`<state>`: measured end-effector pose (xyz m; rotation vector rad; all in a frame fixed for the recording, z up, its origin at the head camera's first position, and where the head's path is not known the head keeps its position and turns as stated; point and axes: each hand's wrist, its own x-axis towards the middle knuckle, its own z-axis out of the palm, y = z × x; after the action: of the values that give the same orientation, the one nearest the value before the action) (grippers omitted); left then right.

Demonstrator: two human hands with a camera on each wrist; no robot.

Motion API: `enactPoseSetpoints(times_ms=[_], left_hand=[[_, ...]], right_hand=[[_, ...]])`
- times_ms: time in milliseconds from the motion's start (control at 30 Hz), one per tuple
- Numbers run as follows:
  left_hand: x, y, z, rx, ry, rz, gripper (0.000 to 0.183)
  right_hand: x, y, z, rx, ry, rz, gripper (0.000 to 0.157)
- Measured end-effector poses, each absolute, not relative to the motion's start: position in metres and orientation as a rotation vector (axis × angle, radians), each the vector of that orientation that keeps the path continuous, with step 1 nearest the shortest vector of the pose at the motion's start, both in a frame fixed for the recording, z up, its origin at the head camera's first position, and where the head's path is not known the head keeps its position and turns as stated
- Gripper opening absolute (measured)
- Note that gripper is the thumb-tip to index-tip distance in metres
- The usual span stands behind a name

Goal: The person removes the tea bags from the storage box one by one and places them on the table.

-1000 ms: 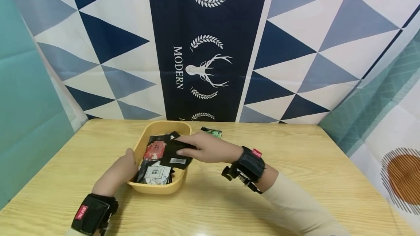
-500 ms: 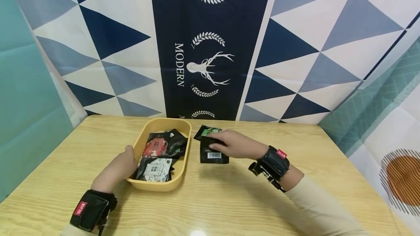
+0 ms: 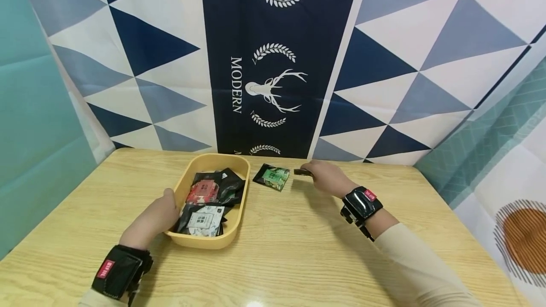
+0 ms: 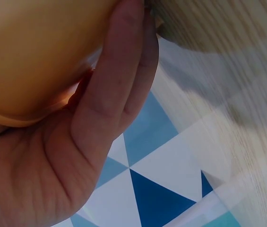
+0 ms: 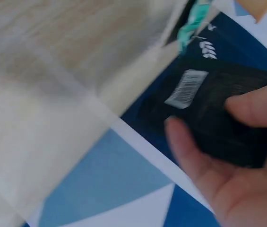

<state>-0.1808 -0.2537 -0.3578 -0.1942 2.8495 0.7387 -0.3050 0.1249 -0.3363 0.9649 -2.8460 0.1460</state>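
Observation:
My left hand [image 3: 155, 214] grips the left side of a yellow plastic tub [image 3: 244, 188]. In the left wrist view its fingers [image 4: 112, 71] lie along the tub's outer wall. Inside the tub lie several black sachets, among them one with a red label [image 3: 202, 191] and one with a white label [image 3: 204, 221]. My right hand [image 3: 330, 179] pinches a black sachet [image 3: 303, 172], seen edge-on over the table's far part. The right wrist view shows that sachet's back with a white barcode label [image 5: 186, 88]. Left of this hand, a green-labelled sachet [image 3: 273, 176] lies flat on the table.
The wooden table [image 3: 298, 259] meets a patterned cloth backdrop [image 3: 264, 60] at its far edge. A teal cloth [image 3: 47, 122] hangs at the left, and another patterned cloth [image 3: 503, 179] at the right.
My right hand has carried the black sachet out of the tub, rightward past the green-labelled sachet, and turned it edge-on. The left hand has stayed on the tub.

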Motion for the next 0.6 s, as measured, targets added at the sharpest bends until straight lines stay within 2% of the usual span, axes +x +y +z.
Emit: enactPoseSetpoints(times_ms=[67,167,400,600], left_hand=[[-0.181,-0.254,-0.358,-0.186,2.852,0.738,0.028],[-0.182,-0.254,-0.358,-0.193,2.852,0.732,0.03],[-0.182,-0.254,-0.357,-0.188,2.865,0.709,0.03],[-0.182,-0.254,-0.356,-0.161,2.873,0.701,0.029]], right_hand=[[-0.309,0.127,-0.343,0.953,-2.876,0.118,0.033],[-0.313,0.127,-0.35,0.987,-2.895,0.088,0.03],[-0.318,0.123,-0.356,0.957,-3.025,0.235,0.01],[-0.327,0.121,-0.359,0.931,-3.158,0.284,0.016]])
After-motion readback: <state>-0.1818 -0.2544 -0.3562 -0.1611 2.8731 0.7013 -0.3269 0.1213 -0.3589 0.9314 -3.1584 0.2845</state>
